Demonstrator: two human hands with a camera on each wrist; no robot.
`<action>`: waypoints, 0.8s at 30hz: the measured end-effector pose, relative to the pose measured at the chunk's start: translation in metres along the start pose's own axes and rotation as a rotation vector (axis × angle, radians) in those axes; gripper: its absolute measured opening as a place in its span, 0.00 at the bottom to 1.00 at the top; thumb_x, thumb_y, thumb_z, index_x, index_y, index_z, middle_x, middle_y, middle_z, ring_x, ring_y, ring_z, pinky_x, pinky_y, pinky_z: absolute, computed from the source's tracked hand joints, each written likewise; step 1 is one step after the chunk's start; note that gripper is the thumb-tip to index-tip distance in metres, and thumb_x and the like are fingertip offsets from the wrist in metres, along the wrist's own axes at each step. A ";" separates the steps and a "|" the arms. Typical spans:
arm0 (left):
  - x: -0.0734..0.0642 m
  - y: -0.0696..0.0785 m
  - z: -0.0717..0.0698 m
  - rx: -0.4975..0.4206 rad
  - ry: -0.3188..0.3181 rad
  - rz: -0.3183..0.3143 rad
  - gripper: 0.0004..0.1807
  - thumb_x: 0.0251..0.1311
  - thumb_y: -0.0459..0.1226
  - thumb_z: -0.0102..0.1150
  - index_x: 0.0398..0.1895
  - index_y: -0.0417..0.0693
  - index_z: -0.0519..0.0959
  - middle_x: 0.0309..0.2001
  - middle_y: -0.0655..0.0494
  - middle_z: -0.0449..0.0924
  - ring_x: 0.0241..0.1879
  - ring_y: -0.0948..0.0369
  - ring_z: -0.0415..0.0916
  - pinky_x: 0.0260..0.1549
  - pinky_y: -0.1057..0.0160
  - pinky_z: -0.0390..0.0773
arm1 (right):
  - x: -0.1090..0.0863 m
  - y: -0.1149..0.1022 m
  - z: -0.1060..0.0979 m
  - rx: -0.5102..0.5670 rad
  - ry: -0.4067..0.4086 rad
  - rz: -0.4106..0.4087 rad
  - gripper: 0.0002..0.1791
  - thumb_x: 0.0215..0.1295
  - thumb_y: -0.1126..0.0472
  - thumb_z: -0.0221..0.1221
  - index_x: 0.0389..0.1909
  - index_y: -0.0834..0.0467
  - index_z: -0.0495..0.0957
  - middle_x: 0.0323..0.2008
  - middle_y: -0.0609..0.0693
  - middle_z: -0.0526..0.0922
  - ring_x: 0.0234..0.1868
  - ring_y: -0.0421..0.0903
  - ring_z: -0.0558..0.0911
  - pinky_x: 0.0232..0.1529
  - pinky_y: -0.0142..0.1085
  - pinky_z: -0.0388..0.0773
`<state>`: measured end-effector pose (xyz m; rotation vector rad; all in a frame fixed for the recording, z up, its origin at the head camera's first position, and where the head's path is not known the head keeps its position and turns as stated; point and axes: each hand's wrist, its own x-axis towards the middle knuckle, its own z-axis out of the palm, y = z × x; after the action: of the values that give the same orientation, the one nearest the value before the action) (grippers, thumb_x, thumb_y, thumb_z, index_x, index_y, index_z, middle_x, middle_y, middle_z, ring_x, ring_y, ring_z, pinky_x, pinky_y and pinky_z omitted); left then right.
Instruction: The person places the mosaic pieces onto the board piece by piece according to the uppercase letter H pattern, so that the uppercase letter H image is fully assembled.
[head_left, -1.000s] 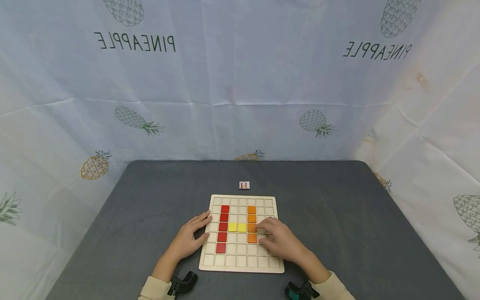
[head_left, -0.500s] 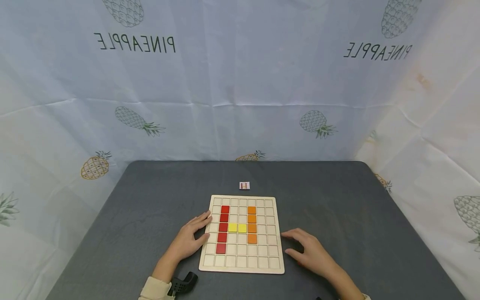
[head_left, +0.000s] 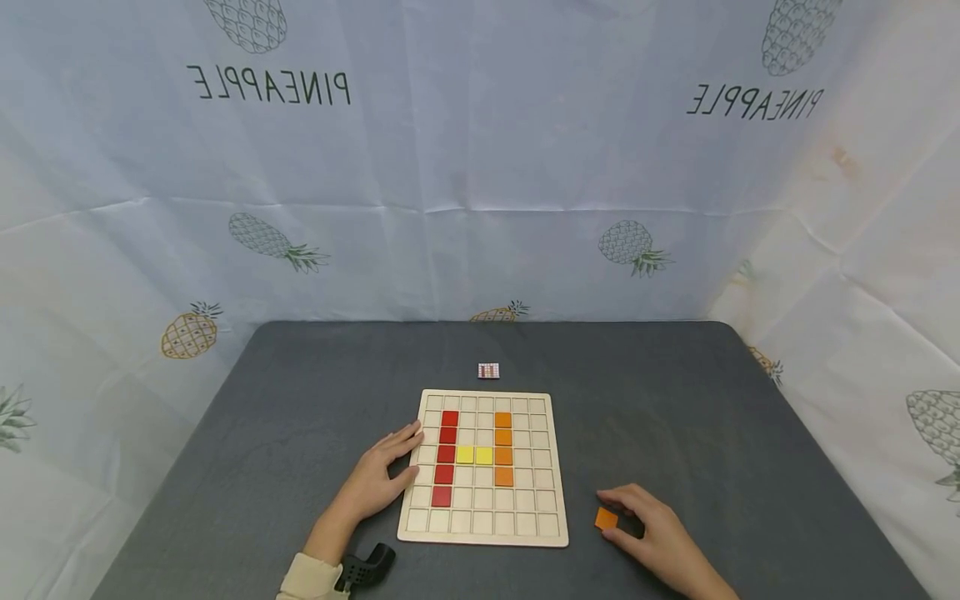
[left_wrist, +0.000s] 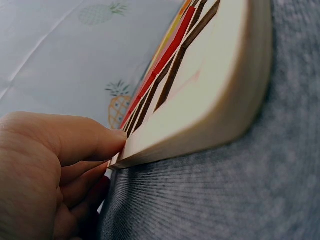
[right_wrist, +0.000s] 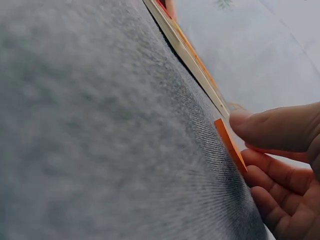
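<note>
In the head view, a pale wooden grid board lies flat, with a red column of square tiles, two yellow tiles and an orange column set in its cells. My left hand rests along its left edge, thumb and fingertips touching the rim; the thumb shows at the edge in the left wrist view. To the right of the board, my right hand pinches a loose orange tile between thumb and fingers. Close over the dark cloth, that tile appears nearly edge-on in the right wrist view.
A small patterned card lies behind the board. The dark grey table is bounded at the back and sides by white pineapple-print curtain. A black wrist mount sits on the left wrist.
My right hand has left the board, moving right and toward me, and now has an orange tile in its fingers. My left hand and the board have stayed put.
</note>
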<state>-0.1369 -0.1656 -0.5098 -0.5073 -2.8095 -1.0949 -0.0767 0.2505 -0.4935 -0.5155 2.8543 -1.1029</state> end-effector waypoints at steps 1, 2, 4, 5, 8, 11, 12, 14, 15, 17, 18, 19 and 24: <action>0.000 0.000 0.000 0.002 0.000 0.000 0.28 0.57 0.39 0.61 0.63 0.44 0.72 0.67 0.52 0.67 0.68 0.50 0.63 0.69 0.47 0.59 | -0.001 0.000 -0.001 0.003 -0.019 0.009 0.23 0.56 0.46 0.64 0.51 0.51 0.79 0.45 0.41 0.78 0.43 0.34 0.79 0.41 0.30 0.81; 0.000 0.000 0.000 0.005 0.000 0.000 0.28 0.57 0.39 0.61 0.63 0.44 0.72 0.67 0.53 0.67 0.68 0.50 0.63 0.69 0.47 0.59 | -0.002 0.000 -0.002 0.004 -0.034 0.017 0.23 0.57 0.45 0.63 0.51 0.50 0.79 0.46 0.41 0.78 0.43 0.33 0.78 0.41 0.30 0.81; 0.000 0.000 0.000 0.005 -0.001 0.002 0.28 0.57 0.39 0.61 0.63 0.43 0.72 0.67 0.53 0.67 0.68 0.50 0.63 0.69 0.47 0.59 | -0.003 0.000 -0.003 0.001 -0.057 0.026 0.23 0.57 0.45 0.63 0.52 0.50 0.79 0.46 0.40 0.77 0.42 0.33 0.77 0.40 0.30 0.80; 0.000 0.000 0.001 0.004 0.000 0.004 0.28 0.57 0.38 0.61 0.63 0.43 0.72 0.67 0.53 0.67 0.68 0.50 0.63 0.69 0.47 0.59 | -0.003 0.000 -0.003 -0.003 -0.063 0.028 0.23 0.57 0.45 0.63 0.52 0.50 0.79 0.45 0.40 0.77 0.42 0.32 0.77 0.39 0.30 0.80; 0.000 -0.001 0.001 0.002 0.003 0.009 0.28 0.57 0.38 0.61 0.63 0.43 0.72 0.67 0.53 0.67 0.67 0.50 0.63 0.69 0.48 0.59 | -0.003 0.001 -0.001 -0.019 -0.064 0.025 0.21 0.58 0.47 0.63 0.51 0.49 0.79 0.45 0.39 0.76 0.42 0.32 0.76 0.40 0.30 0.80; 0.000 -0.001 0.001 -0.002 0.006 0.012 0.28 0.57 0.38 0.61 0.63 0.43 0.72 0.67 0.53 0.67 0.67 0.50 0.63 0.69 0.48 0.59 | -0.003 0.002 0.001 -0.039 -0.049 0.009 0.19 0.58 0.50 0.64 0.50 0.49 0.79 0.44 0.37 0.76 0.41 0.31 0.76 0.40 0.30 0.80; 0.000 -0.001 0.001 -0.002 0.006 0.012 0.28 0.57 0.38 0.61 0.63 0.43 0.72 0.67 0.53 0.67 0.67 0.50 0.63 0.69 0.48 0.59 | -0.004 0.002 0.001 -0.044 -0.042 0.004 0.19 0.57 0.51 0.64 0.50 0.49 0.79 0.43 0.37 0.76 0.41 0.31 0.76 0.40 0.30 0.80; 0.000 -0.001 0.001 -0.002 0.005 0.012 0.28 0.57 0.38 0.61 0.63 0.43 0.72 0.67 0.53 0.67 0.67 0.50 0.63 0.69 0.48 0.59 | -0.003 0.001 0.002 -0.053 -0.031 0.001 0.18 0.57 0.52 0.65 0.49 0.48 0.80 0.43 0.37 0.75 0.41 0.31 0.76 0.40 0.30 0.80; 0.000 -0.001 0.001 -0.002 0.005 0.011 0.28 0.57 0.38 0.61 0.63 0.43 0.72 0.67 0.53 0.67 0.67 0.50 0.63 0.69 0.48 0.59 | -0.003 0.001 0.003 -0.057 -0.025 0.000 0.18 0.57 0.52 0.65 0.49 0.48 0.80 0.43 0.36 0.75 0.41 0.32 0.76 0.40 0.30 0.80; 0.000 -0.001 0.001 -0.001 0.005 0.009 0.28 0.57 0.37 0.61 0.63 0.43 0.72 0.67 0.53 0.67 0.67 0.50 0.63 0.69 0.48 0.59 | -0.003 0.000 0.004 -0.069 -0.012 -0.009 0.18 0.57 0.53 0.65 0.49 0.48 0.80 0.42 0.36 0.75 0.41 0.32 0.77 0.40 0.31 0.81; 0.000 -0.001 0.001 -0.001 0.004 0.009 0.28 0.57 0.37 0.61 0.63 0.43 0.72 0.67 0.53 0.67 0.68 0.50 0.63 0.69 0.48 0.59 | -0.003 -0.001 0.004 -0.076 -0.005 -0.017 0.17 0.57 0.53 0.65 0.49 0.47 0.80 0.42 0.35 0.75 0.41 0.33 0.77 0.41 0.31 0.81; 0.000 -0.001 0.001 -0.001 0.005 0.009 0.28 0.57 0.37 0.61 0.63 0.43 0.72 0.67 0.53 0.67 0.67 0.50 0.63 0.69 0.48 0.59 | -0.002 -0.002 0.005 -0.081 0.002 -0.029 0.17 0.57 0.53 0.65 0.49 0.47 0.80 0.42 0.35 0.75 0.41 0.33 0.77 0.41 0.32 0.81; 0.000 -0.001 0.001 0.001 0.007 0.013 0.28 0.57 0.38 0.61 0.63 0.43 0.72 0.67 0.53 0.67 0.67 0.50 0.63 0.69 0.48 0.59 | 0.000 -0.006 0.009 -0.096 0.052 -0.134 0.17 0.56 0.56 0.66 0.48 0.48 0.81 0.42 0.34 0.75 0.41 0.33 0.77 0.40 0.32 0.81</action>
<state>-0.1370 -0.1656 -0.5112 -0.5204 -2.7962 -1.0913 -0.0732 0.2407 -0.4963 -0.7028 2.9678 -1.0151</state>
